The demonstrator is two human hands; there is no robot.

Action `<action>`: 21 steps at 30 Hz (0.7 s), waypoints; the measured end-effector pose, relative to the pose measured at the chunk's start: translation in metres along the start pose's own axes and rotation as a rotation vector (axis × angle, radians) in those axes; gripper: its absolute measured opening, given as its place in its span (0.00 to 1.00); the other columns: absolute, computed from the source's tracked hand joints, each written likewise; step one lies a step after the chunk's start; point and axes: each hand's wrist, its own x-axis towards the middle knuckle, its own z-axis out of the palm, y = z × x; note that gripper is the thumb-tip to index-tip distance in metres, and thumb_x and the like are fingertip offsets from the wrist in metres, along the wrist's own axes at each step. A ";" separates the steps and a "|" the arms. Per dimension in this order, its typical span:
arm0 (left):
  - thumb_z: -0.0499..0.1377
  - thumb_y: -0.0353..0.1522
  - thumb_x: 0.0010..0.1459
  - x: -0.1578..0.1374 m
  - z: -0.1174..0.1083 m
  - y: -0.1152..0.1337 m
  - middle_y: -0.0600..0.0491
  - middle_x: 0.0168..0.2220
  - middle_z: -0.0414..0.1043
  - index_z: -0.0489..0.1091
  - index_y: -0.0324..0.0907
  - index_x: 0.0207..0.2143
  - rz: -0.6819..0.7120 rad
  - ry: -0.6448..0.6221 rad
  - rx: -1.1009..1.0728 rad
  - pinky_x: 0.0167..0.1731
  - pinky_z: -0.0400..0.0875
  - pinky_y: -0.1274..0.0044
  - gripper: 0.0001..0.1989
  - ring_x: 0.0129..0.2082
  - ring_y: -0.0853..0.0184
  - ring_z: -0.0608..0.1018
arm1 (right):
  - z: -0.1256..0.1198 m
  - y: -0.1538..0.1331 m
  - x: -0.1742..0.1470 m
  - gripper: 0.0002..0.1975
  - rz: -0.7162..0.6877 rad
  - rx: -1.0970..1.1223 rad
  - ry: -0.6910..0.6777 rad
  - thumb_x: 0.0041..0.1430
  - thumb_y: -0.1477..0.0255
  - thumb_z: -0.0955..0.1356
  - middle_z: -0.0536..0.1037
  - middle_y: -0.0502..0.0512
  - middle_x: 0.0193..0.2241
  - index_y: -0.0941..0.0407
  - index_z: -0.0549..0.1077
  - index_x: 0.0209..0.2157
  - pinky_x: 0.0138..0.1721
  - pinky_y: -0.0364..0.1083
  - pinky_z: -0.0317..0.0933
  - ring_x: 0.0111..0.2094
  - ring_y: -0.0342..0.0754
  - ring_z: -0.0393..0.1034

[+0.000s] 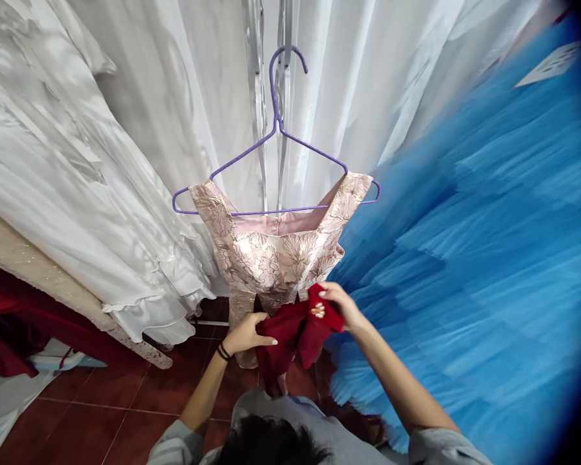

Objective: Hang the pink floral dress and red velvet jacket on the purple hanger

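Note:
A dark red cloth piece [285, 326] with a gold ornament [318, 310] near its upper right end is stretched between my two hands. My left hand [246, 337], with black bands at the wrist, grips its left side between thumb and fingers. At the right end, by the ornament, my right hand [341, 305] pinches the edge. Just behind the cloth hangs a pale pink and gold floral dress [275, 258], its wide straps over a purple hanger [275, 123]. The red cloth covers part of the dress's lower portion.
White garments [101, 174] hang on the left, and a large blue tulle gown [479, 258] fills the right side. White curtains [334, 84] form the back. Red fabric [10, 323] lies at the lower left, above a red tiled floor [140, 413].

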 end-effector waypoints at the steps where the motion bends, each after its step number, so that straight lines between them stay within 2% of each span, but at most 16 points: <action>1: 0.66 0.49 0.47 -0.009 -0.012 0.018 0.52 0.29 0.68 0.66 0.40 0.27 0.079 0.072 0.034 0.37 0.68 0.71 0.21 0.33 0.63 0.70 | -0.005 -0.024 -0.009 0.25 -0.047 -0.011 -0.011 0.38 0.47 0.71 0.73 0.53 0.20 0.55 0.69 0.21 0.28 0.46 0.61 0.23 0.47 0.65; 3: 0.66 0.50 0.47 -0.027 -0.030 0.047 0.51 0.30 0.69 0.68 0.41 0.28 0.182 0.203 0.073 0.39 0.68 0.71 0.22 0.34 0.63 0.70 | -0.011 -0.063 -0.025 0.31 -0.162 -0.063 -0.120 0.40 0.39 0.68 0.71 0.56 0.19 0.55 0.64 0.17 0.26 0.47 0.59 0.22 0.47 0.63; 4: 0.67 0.50 0.45 -0.033 -0.034 0.055 0.50 0.34 0.71 0.70 0.42 0.32 0.194 0.191 0.098 0.41 0.68 0.71 0.23 0.36 0.61 0.71 | -0.014 -0.078 -0.031 0.34 -0.215 -0.101 -0.188 0.41 0.36 0.66 0.70 0.56 0.19 0.55 0.62 0.16 0.24 0.46 0.57 0.21 0.46 0.61; 5: 0.69 0.50 0.43 -0.037 -0.035 0.056 0.49 0.37 0.73 0.71 0.42 0.36 0.179 0.120 0.114 0.42 0.68 0.70 0.26 0.38 0.59 0.72 | -0.015 -0.088 -0.035 0.35 -0.254 -0.151 -0.229 0.40 0.34 0.65 0.70 0.55 0.19 0.55 0.60 0.16 0.23 0.45 0.55 0.20 0.44 0.59; 7: 0.69 0.49 0.41 -0.039 -0.030 0.041 0.49 0.42 0.75 0.72 0.41 0.42 0.091 -0.135 0.112 0.42 0.68 0.71 0.30 0.41 0.57 0.74 | -0.017 -0.096 -0.037 0.34 -0.280 -0.314 -0.227 0.38 0.37 0.69 0.68 0.51 0.18 0.55 0.59 0.18 0.22 0.44 0.52 0.20 0.41 0.56; 9: 0.67 0.46 0.46 -0.038 -0.026 0.018 0.50 0.41 0.76 0.73 0.39 0.40 -0.010 -0.321 0.074 0.41 0.69 0.72 0.24 0.40 0.58 0.75 | -0.021 -0.096 -0.035 0.29 -0.253 -0.572 -0.202 0.38 0.47 0.75 0.67 0.48 0.19 0.56 0.62 0.21 0.23 0.42 0.53 0.21 0.40 0.57; 10: 0.65 0.44 0.50 -0.039 -0.029 0.009 0.50 0.39 0.77 0.73 0.39 0.38 -0.042 -0.334 0.064 0.40 0.69 0.72 0.20 0.39 0.59 0.76 | -0.025 -0.095 -0.034 0.25 -0.230 -0.713 -0.194 0.40 0.52 0.76 0.68 0.48 0.19 0.56 0.65 0.23 0.24 0.42 0.54 0.22 0.41 0.59; 11: 0.62 0.42 0.52 -0.041 -0.035 0.006 0.51 0.38 0.77 0.72 0.39 0.36 -0.057 -0.285 0.074 0.41 0.69 0.73 0.16 0.39 0.60 0.76 | -0.030 -0.095 -0.033 0.21 -0.217 -0.837 -0.187 0.43 0.55 0.75 0.70 0.48 0.21 0.57 0.69 0.26 0.26 0.42 0.56 0.23 0.42 0.61; 12: 0.60 0.40 0.54 -0.046 -0.044 0.008 0.51 0.36 0.77 0.71 0.40 0.34 -0.057 -0.165 0.109 0.41 0.68 0.73 0.12 0.38 0.61 0.76 | -0.035 -0.096 -0.032 0.18 -0.222 -0.937 -0.172 0.46 0.57 0.74 0.73 0.49 0.23 0.57 0.73 0.30 0.28 0.42 0.58 0.25 0.43 0.64; 15: 0.56 0.36 0.57 -0.067 -0.081 0.042 0.53 0.33 0.74 0.68 0.43 0.31 -0.022 0.376 0.324 0.38 0.67 0.75 0.06 0.36 0.62 0.74 | -0.052 -0.100 -0.032 0.15 -0.328 -1.171 -0.051 0.54 0.62 0.70 0.78 0.54 0.31 0.54 0.78 0.41 0.36 0.45 0.63 0.32 0.48 0.70; 16: 0.57 0.36 0.57 -0.075 -0.091 0.056 0.53 0.34 0.73 0.68 0.43 0.32 -0.012 0.472 0.429 0.39 0.66 0.74 0.06 0.37 0.62 0.74 | -0.054 -0.098 -0.030 0.15 -0.370 -1.248 -0.007 0.55 0.65 0.70 0.78 0.55 0.32 0.53 0.79 0.43 0.38 0.46 0.63 0.34 0.49 0.71; 17: 0.58 0.37 0.57 -0.081 -0.098 0.066 0.53 0.34 0.73 0.68 0.44 0.33 -0.017 0.517 0.542 0.39 0.65 0.74 0.06 0.37 0.61 0.74 | -0.055 -0.092 -0.028 0.15 -0.387 -1.331 0.013 0.55 0.68 0.69 0.78 0.57 0.33 0.53 0.79 0.45 0.39 0.47 0.63 0.35 0.50 0.71; 18: 0.58 0.37 0.57 -0.085 -0.102 0.072 0.52 0.34 0.73 0.68 0.44 0.33 -0.041 0.499 0.650 0.39 0.65 0.73 0.06 0.37 0.60 0.74 | -0.053 -0.082 -0.023 0.16 -0.371 -1.414 -0.002 0.54 0.72 0.68 0.78 0.58 0.33 0.54 0.79 0.46 0.40 0.47 0.62 0.35 0.51 0.71; 21: 0.54 0.34 0.60 -0.089 -0.104 0.063 0.49 0.32 0.73 0.68 0.43 0.31 -0.209 0.380 0.838 0.34 0.62 0.73 0.06 0.35 0.58 0.75 | -0.039 -0.040 -0.004 0.17 -0.212 -1.540 -0.194 0.50 0.81 0.65 0.80 0.59 0.33 0.56 0.79 0.40 0.38 0.46 0.59 0.36 0.51 0.72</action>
